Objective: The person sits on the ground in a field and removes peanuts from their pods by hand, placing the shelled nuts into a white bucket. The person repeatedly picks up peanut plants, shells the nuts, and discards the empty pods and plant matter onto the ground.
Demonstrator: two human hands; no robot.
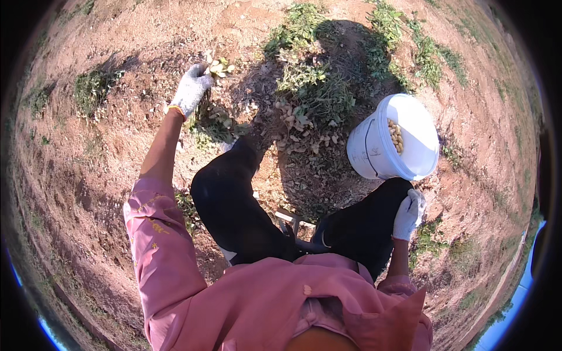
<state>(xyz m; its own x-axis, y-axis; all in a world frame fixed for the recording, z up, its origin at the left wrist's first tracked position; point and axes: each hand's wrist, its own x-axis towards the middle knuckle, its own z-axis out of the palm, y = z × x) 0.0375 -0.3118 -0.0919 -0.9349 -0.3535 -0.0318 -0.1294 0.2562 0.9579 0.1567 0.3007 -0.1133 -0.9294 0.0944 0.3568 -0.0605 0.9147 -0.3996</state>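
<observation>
In a whitish knit glove, my left hand point(192, 88) grips a peanut plant upside down; its pale pods point(221, 68) stick out above the fingers and its leaves point(217, 125) hang below. My right hand point(409, 215), gloved too, rests by my right knee, just below the bucket; its fingers are curled, and whether they hold anything cannot be told. The white plastic bucket point(366, 147) is tilted towards me, with loose peanuts point(395, 137) inside. Between my left hand and the bucket lies a heap of peanut plants point(314, 87) with pods point(294, 120) at its near end.
My bent knees frame the ground before me, and part of a low stool point(290, 218) shows between them. More green plants point(426, 57) lie beyond the bucket, and a tuft point(91, 92) stands at the left. Dry reddish soil surrounds everything; my shadow falls across the heap.
</observation>
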